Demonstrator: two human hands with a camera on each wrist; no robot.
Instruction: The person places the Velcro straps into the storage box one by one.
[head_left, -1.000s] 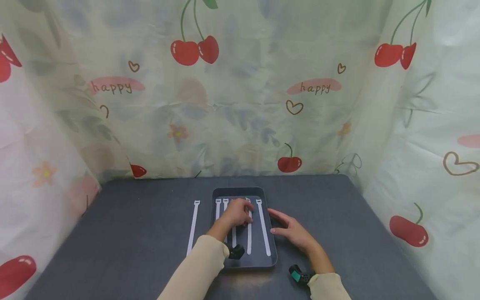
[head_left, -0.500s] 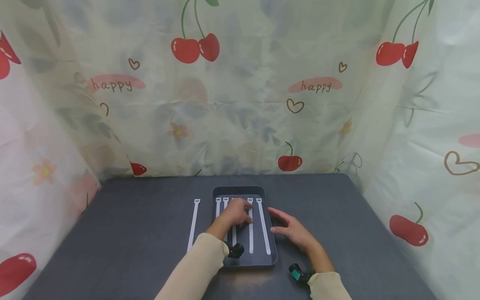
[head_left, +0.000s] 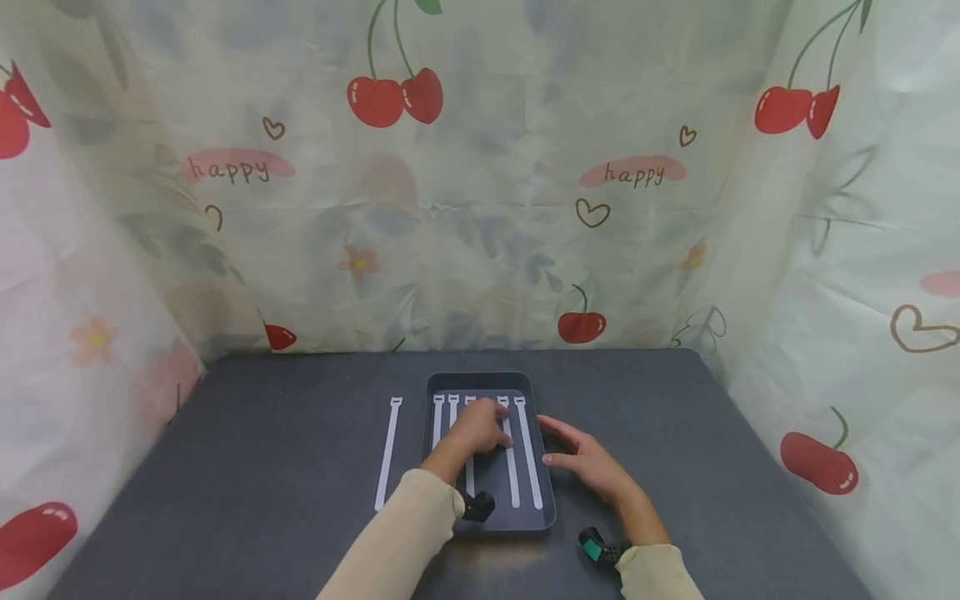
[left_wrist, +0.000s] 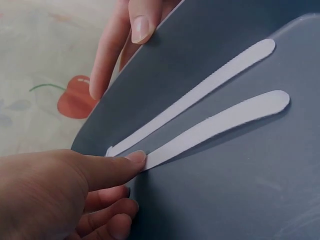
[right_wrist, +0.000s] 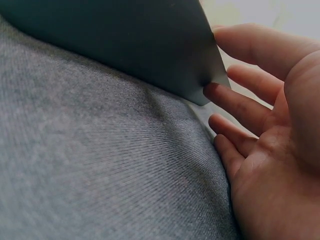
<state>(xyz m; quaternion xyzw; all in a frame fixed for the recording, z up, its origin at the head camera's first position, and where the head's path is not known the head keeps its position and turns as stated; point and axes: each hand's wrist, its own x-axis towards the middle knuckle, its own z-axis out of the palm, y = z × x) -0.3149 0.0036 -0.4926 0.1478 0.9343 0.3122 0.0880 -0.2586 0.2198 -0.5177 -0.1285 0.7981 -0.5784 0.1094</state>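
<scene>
My left hand (head_left: 480, 427) is inside the dark grey tray (head_left: 491, 527), on a white cable tie (left_wrist: 215, 127) with a slotted head and a rounded end. In the left wrist view the thumb (left_wrist: 117, 167) lies on the strap and the other fingers curl below it; the index fingertip is hidden there. That tie slants, its tail towards the tray's near right. A second white cable tie (head_left: 529, 462) lies right of it, along the tray's right wall. My right hand (head_left: 585, 460) is at that wall, fingers extended, with thumb and fingertips against the tray's rim and outer side.
Several more white cable ties (head_left: 437, 421) lie in the tray's left half, partly covered by my left hand and sleeve. Another cable tie (head_left: 388, 454) lies on the dark tabletop (head_left: 285, 467) left of the tray. A cherry-print curtain (head_left: 480, 208) surrounds the table.
My left hand has shifted slightly right. The cable tie at its fingers has moved right and now slants, its near end swung towards the right wall. My right hand has stayed at the tray.
</scene>
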